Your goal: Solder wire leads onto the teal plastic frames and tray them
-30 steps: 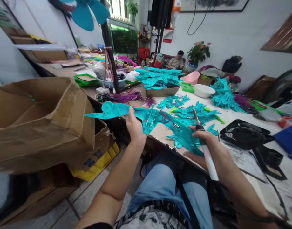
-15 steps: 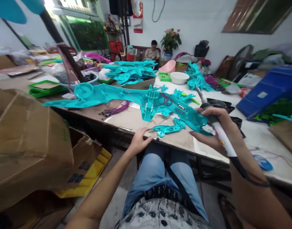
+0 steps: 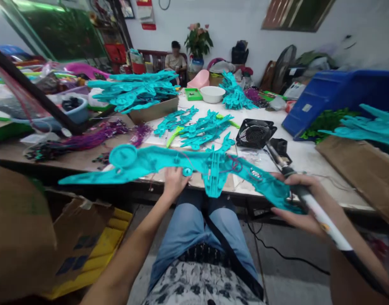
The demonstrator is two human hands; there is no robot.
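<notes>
One second ago the left hand was clasping the middle of the long turquoise plastic shell; it has since come off and gone down to the front edge of the white-and-brown bench, and over the last half second it has edged up to the small turquoise disc-shaped piece lying there. That seems to leave the shell in the care of the right hand alone, with the left free to deal with the smaller part. The right grip does double work: thumb and fingers pinch the shell's right-hand end, while the white-handled soldering iron with its black collar is held in the same hand, its metal tip pointing up and away from the shell, toward the square black fan. Whether the left grip is spread or pinching anything I cannot tell (the shell's lower edge hides its fingertips), though the disc sits just beside its thumb. The shell runs leftward from the right grip, hollow side facing the wearer, over the bench's front edge; its middle, with the thin purple-red wires coiled inside, is well apart from that grip, and its left half passes in front of the left hand's fingers.
</notes>
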